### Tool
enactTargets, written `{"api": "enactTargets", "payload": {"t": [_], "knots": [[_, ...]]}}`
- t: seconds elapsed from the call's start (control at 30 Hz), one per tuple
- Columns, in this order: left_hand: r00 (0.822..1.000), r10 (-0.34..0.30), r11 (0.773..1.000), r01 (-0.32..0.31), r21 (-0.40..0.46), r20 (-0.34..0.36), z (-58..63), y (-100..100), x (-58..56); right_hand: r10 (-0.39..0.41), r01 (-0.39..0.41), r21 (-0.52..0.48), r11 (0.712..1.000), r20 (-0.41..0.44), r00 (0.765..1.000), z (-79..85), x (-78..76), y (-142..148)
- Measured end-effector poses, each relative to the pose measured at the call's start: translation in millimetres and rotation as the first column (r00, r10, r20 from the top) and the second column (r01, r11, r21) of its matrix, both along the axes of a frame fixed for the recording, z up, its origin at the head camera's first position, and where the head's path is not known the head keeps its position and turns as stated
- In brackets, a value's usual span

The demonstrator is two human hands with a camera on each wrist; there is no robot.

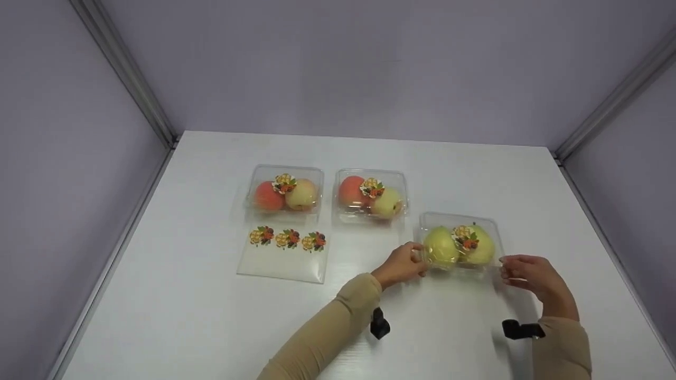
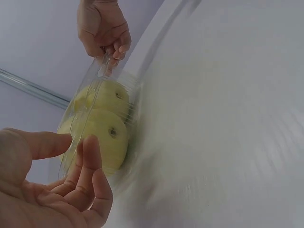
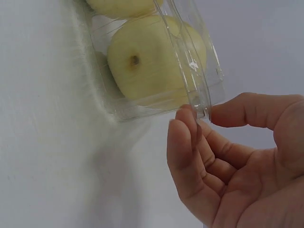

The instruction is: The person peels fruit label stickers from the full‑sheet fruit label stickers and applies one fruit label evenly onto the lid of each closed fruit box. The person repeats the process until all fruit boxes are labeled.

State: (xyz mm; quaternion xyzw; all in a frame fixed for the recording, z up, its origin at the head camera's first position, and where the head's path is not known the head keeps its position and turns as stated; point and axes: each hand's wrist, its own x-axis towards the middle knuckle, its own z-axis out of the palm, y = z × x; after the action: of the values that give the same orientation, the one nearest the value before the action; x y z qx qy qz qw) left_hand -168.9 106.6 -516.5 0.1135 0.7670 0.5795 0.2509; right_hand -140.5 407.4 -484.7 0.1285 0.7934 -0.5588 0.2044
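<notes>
A clear plastic fruit box (image 1: 460, 240) with two yellow-green pears (image 1: 441, 247) inside sits between the two hands at the right of the table. On its lid is a fruit-print sticker (image 1: 465, 238). The left hand (image 1: 403, 265) pinches the rim at the box's left front corner, thumb above and fingers below, as the left wrist view shows. At the opposite corner the right hand (image 1: 533, 275) pinches the rim between thumb and fingertips; in the right wrist view the lid's edge (image 3: 195, 80) runs down to those fingers.
Two more clear boxes, the left one (image 1: 285, 190) and the middle one (image 1: 371, 195), each hold a red and a pale fruit under a sticker. A sheet with three fruit stickers (image 1: 285, 264) lies in front of them. Pale walls (image 1: 343, 68) enclose the white table (image 1: 185, 316).
</notes>
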Motion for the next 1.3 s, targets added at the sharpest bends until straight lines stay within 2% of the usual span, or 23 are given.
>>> {"api": "enactTargets", "payload": {"t": [0.13, 0.23, 0.37, 0.47, 0.6, 0.7, 0.77, 0.87, 1.0, 1.1, 1.17, 1.3], "knots": [[0.999, 0.037, 0.999, -0.037, 0.012, -0.008, -0.1, 3, -2.5, -0.023, 0.023, 0.001, 1.0, -0.012, 1.0, 0.3, -3.5, -2], [0.997, 0.068, 0.998, -0.068, 0.007, -0.028, 0.9, 6, -4.4, -0.061, 0.061, -0.04, 0.997, -0.006, 0.998, -0.7, -5.2, -4], [0.993, 0.113, 0.994, -0.113, -0.002, -0.046, 2.3, 11, -8.5, -0.149, 0.149, -0.105, 0.983, 0.003, 0.989, -1.5, -6.8, -7], [0.989, 0.139, 0.99, -0.139, 0.009, -0.043, 1.2, 15, -12.2, -0.224, 0.222, -0.118, 0.968, -0.001, 0.975, -2.5, -9.5, -9], [0.979, 0.178, 0.984, -0.178, 0.005, -0.098, -7.1, 17, -15.1, -0.309, 0.303, -0.118, 0.946, -0.04, 0.95, -5.0, -13.8, -15], [0.961, 0.233, 0.969, -0.242, -0.044, -0.15, -17.6, 15, -15.2, -0.351, 0.342, -0.129, 0.931, -0.061, 0.934, -6.6, -15.6, -20], [0.955, 0.252, 0.963, -0.264, -0.056, -0.158, -23.1, 12, -14.8, -0.386, 0.375, -0.147, 0.915, -0.059, 0.921, -6.9, -15.7, -22], [0.953, 0.246, 0.966, -0.256, -0.035, -0.177, -26.9, 8, -14.4, -0.447, 0.432, -0.189, 0.882, -0.044, 0.894, -7.3, -14.4, -25], [0.958, 0.233, 0.972, -0.232, 0.022, -0.168, -24.9, 2, -13.3, -0.519, 0.502, -0.254, 0.827, -0.002, 0.855, -9.1, -11.8, -30], [0.958, 0.242, 0.97, -0.239, 0.038, -0.155, -22.7, -2, -12.4, -0.544, 0.531, -0.28, 0.8, 0.033, 0.838, -11.4, -9.5, -36], [0.961, 0.239, 0.971, -0.235, 0.044, -0.14, -20.5, -2, -11.8, -0.55, 0.537, -0.287, 0.793, 0.041, 0.834, -11.7, -6.1, -38], [0.969, 0.228, 0.973, -0.223, 0.057, -0.099, -15.5, -5, -10.0, -0.529, 0.52, -0.307, 0.797, 0.06, 0.846, -12.0, 0.1, -42]]}}
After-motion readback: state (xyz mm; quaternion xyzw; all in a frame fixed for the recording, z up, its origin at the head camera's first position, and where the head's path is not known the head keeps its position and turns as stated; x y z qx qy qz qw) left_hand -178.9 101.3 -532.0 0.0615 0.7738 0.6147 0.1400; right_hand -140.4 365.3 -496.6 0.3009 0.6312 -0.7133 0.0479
